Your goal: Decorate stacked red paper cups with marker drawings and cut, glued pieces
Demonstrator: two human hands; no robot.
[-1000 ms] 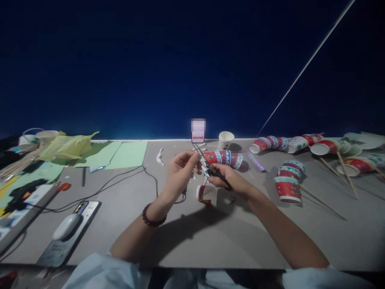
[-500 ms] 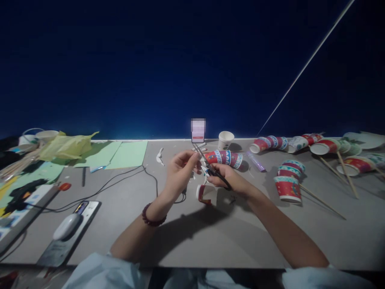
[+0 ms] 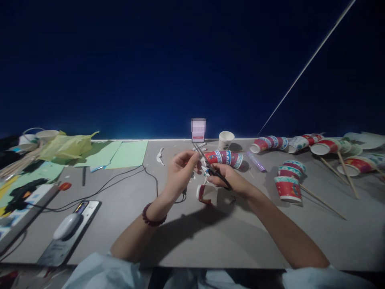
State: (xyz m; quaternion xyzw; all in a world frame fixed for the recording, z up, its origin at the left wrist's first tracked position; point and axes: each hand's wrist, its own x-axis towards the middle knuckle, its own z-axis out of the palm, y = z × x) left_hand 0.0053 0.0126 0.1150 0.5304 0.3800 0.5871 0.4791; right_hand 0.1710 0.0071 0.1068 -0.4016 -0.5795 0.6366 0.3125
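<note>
My right hand (image 3: 227,178) is closed around the dark handles of a pair of scissors (image 3: 214,171), whose narrow blades point up and to the left. Beside the blades, my left hand (image 3: 181,170) has its thumb and fingers pinched together; whatever is between them is too small to make out. Below the hands lies a cut piece of a red and white paper cup (image 3: 207,194). Just behind the scissors rests a row of nested patterned paper cups (image 3: 225,157) on its side. White paper scraps are scattered near the fingers.
A white paper cup (image 3: 226,140) and a lit phone (image 3: 198,130) stand at the back. Several cup stacks, some with wooden sticks (image 3: 323,202), lie to the right. On the left are green paper (image 3: 128,154), a power strip (image 3: 27,214), cables and a phone bearing a white case (image 3: 67,226).
</note>
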